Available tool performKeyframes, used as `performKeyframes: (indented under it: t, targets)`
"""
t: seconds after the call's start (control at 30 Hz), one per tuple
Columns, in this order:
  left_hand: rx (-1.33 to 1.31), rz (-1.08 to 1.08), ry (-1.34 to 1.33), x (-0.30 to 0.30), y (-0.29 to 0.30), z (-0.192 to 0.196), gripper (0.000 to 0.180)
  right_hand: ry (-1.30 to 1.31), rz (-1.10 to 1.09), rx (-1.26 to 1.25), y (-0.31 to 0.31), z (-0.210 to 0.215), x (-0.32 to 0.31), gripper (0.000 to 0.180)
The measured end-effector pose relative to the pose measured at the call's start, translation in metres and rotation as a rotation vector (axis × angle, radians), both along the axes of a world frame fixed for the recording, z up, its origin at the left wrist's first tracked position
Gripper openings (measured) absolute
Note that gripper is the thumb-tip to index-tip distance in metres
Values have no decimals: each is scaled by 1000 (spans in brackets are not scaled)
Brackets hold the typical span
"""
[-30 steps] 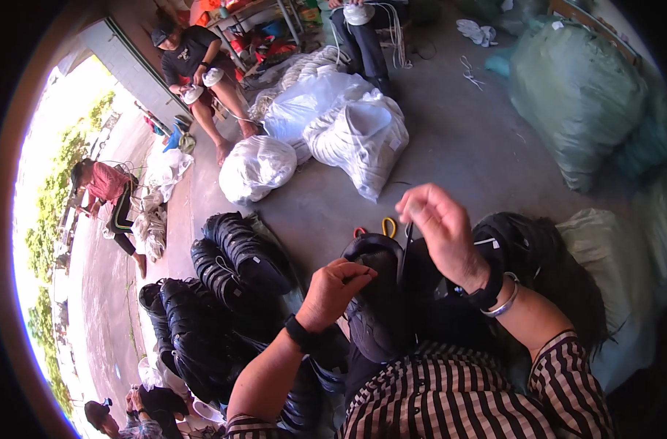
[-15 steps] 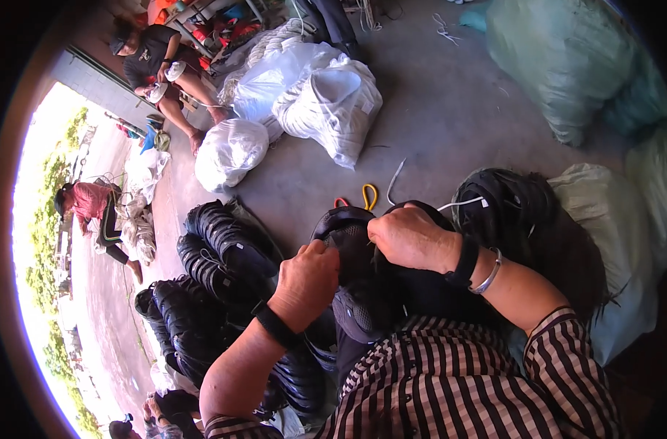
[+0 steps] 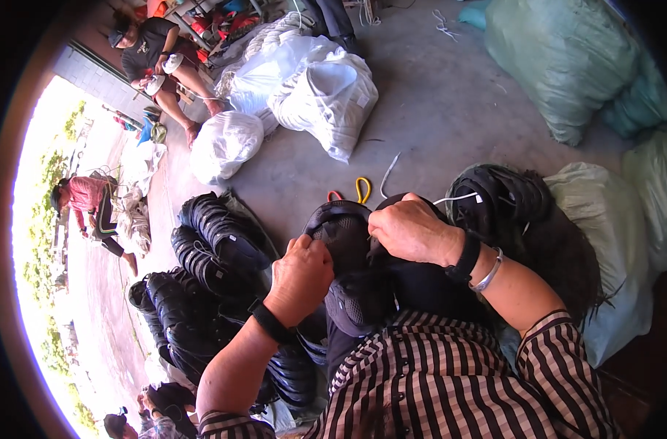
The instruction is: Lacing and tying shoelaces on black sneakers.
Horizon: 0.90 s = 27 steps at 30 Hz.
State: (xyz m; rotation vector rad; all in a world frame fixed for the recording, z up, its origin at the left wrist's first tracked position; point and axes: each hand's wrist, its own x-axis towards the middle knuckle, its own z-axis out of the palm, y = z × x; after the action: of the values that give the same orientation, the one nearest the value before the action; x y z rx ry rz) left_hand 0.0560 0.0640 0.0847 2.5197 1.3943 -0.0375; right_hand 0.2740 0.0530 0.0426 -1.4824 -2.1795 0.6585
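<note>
In the centre of the frame a black shoe [image 3: 348, 271] lies on the person's lap, the left hand [image 3: 300, 276] with fingers closed on its left edge and the right hand [image 3: 414, 230] with fingers curled tight over its top, so the work seems to be fastening or tying it; next would come a steady pull. Around lie white sacks [image 3: 326, 95] in the upper middle, a row of black shoes [image 3: 202, 285] at lower left, and small scissors [image 3: 359, 190] on the floor just above the hands.
</note>
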Motion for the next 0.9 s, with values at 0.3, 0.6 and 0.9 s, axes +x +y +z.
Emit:
performKeyframes:
  t: [0.3, 0.6, 0.9]
  targets:
    - [-5, 9, 94, 7, -1, -4, 11, 87, 6, 56, 0, -6, 2, 16]
    - [-14, 12, -232, 6, -7, -10, 9, 128, -12, 70, 1, -8, 5, 14]
    - [15, 10, -298, 7, -4, -18, 23, 98, -10, 56, 5, -3, -6, 13]
